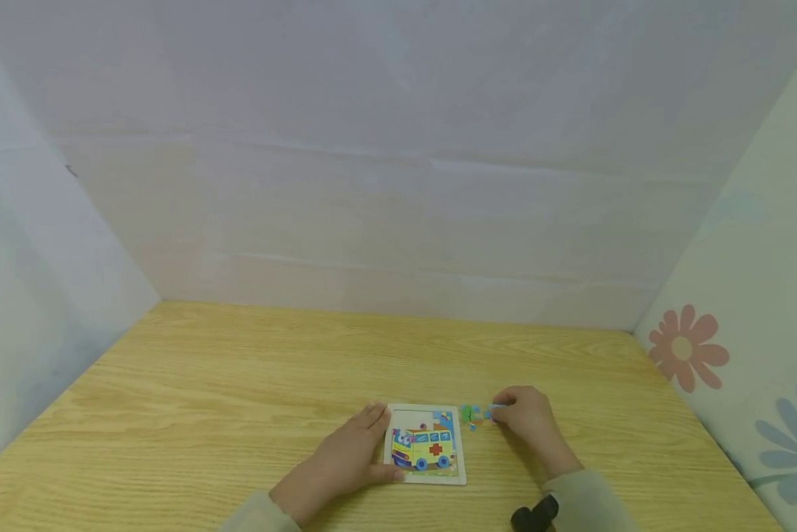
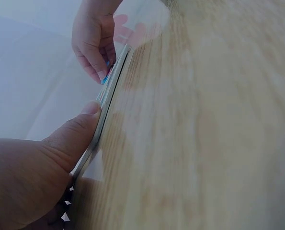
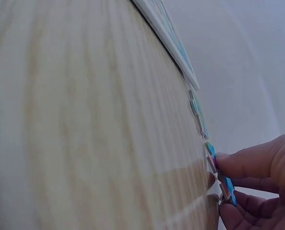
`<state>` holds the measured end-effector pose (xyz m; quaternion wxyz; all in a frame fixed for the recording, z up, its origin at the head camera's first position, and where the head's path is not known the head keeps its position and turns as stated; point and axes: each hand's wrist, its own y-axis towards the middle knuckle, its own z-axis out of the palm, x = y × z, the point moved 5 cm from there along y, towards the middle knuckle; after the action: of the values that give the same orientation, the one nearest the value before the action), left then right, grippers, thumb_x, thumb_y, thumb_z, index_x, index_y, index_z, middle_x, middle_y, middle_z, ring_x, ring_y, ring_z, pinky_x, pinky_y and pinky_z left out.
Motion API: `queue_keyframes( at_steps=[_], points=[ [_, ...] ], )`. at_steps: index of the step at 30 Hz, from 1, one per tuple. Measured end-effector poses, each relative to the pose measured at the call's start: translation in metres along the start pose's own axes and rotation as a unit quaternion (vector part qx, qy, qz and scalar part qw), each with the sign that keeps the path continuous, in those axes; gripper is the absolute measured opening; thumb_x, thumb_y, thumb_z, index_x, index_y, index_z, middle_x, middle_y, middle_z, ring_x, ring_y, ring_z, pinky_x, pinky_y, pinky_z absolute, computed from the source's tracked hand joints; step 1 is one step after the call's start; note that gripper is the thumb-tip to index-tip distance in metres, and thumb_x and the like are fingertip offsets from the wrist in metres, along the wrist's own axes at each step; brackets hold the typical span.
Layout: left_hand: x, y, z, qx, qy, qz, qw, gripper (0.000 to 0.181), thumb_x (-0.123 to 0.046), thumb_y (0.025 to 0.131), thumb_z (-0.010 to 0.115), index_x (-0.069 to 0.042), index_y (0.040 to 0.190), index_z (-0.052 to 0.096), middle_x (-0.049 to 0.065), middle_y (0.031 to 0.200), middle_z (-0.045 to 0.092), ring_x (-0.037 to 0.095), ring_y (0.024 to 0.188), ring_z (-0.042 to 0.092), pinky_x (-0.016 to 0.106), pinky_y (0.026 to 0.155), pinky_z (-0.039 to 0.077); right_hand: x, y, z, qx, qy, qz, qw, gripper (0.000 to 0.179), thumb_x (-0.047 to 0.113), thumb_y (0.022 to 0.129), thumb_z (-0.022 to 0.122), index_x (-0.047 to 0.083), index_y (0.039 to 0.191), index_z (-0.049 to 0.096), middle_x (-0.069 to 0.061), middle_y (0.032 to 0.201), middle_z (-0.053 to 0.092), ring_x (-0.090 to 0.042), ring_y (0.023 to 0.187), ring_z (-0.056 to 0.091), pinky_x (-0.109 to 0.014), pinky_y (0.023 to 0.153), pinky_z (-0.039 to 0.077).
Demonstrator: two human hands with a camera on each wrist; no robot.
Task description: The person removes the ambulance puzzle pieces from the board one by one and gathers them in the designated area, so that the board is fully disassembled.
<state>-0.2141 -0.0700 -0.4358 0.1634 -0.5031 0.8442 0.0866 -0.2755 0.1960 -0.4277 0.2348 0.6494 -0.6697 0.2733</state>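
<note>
A square jigsaw puzzle in a white frame (image 1: 462, 462) lies on the table, showing a yellow ambulance (image 1: 432, 445) with a red cross. Its upper left part shows a pale, bare backing. Along the frame's left side rests my left hand (image 1: 348, 458), fingers at the far left corner and thumb on the near edge (image 2: 90, 111). To the right of the frame, my right hand (image 1: 530, 421) pinches a blue puzzle piece (image 3: 210, 151) low over the table. Its fingertips partly hide the piece. Between frame and right hand lie loose green and blue puzzle pieces (image 1: 468, 414).
The wood-grain table (image 1: 272, 362) extends around the puzzle. A pale wall covering (image 1: 398, 236) rises behind it, and a flower-printed panel (image 1: 738, 414) borders the right side. A black device (image 1: 534, 515) sits at my right wrist.
</note>
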Motion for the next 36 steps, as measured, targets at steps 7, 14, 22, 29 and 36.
queue_keyframes(
  at_steps=[7, 14, 22, 29, 36],
  points=[
    [0.0, 0.0, 0.0, 0.0, -0.003, 0.002, 1.0, 0.093, -0.061, 0.077, 0.06, 0.005, 0.139, 0.035, 0.019, 0.148, 0.031, 0.036, 0.136, 0.028, 0.049, 0.108, 0.029, 0.001, 0.0, 0.001, -0.007, -0.009, 0.007, 0.9999, 0.016, 0.009, 0.079, 0.07, 0.0, 0.092, 0.067, -0.009, 0.092, 0.067, -0.03, 0.093, 0.06, -0.047, 0.081, 0.049],
    [0.0, 0.0, 0.0, -0.002, -0.001, 0.004, 1.0, 0.093, -0.061, 0.078, 0.059, 0.005, 0.139, 0.035, 0.019, 0.148, 0.031, 0.036, 0.136, 0.028, 0.048, 0.109, 0.029, 0.002, -0.001, 0.0, -0.007, -0.01, 0.009, 0.9999, 0.019, 0.009, 0.079, 0.071, -0.002, 0.094, 0.066, -0.009, 0.092, 0.066, -0.028, 0.091, 0.06, -0.045, 0.08, 0.051],
    [0.0, 0.0, 0.0, 0.0, -0.004, 0.003, 1.0, 0.094, -0.062, 0.078, 0.059, 0.005, 0.139, 0.035, 0.019, 0.148, 0.03, 0.036, 0.136, 0.027, 0.049, 0.109, 0.029, 0.001, -0.001, 0.0, -0.01, -0.006, 0.015, 0.9998, 0.016, 0.01, 0.078, 0.07, 0.0, 0.09, 0.065, -0.008, 0.088, 0.065, -0.025, 0.086, 0.059, -0.042, 0.076, 0.051],
    [-0.001, 0.0, 0.0, -0.002, -0.003, 0.005, 1.0, 0.094, -0.061, 0.077, 0.06, 0.005, 0.139, 0.036, 0.02, 0.147, 0.031, 0.036, 0.136, 0.027, 0.048, 0.109, 0.028, 0.001, -0.004, -0.004, -0.02, 0.004, 0.018, 0.9996, 0.026, 0.015, 0.079, 0.069, -0.003, 0.097, 0.064, -0.011, 0.092, 0.065, -0.027, 0.087, 0.059, -0.041, 0.075, 0.052],
    [-0.002, -0.001, -0.002, -0.001, -0.005, 0.006, 1.0, 0.093, -0.061, 0.077, 0.06, 0.006, 0.138, 0.036, 0.021, 0.147, 0.031, 0.037, 0.136, 0.028, 0.049, 0.109, 0.029, 0.01, -0.004, -0.004, -0.041, 0.035, 0.0, 0.9986, 0.032, 0.018, 0.082, 0.064, -0.001, 0.108, 0.062, -0.012, 0.098, 0.063, -0.024, 0.088, 0.058, -0.038, 0.076, 0.051]
  ],
)
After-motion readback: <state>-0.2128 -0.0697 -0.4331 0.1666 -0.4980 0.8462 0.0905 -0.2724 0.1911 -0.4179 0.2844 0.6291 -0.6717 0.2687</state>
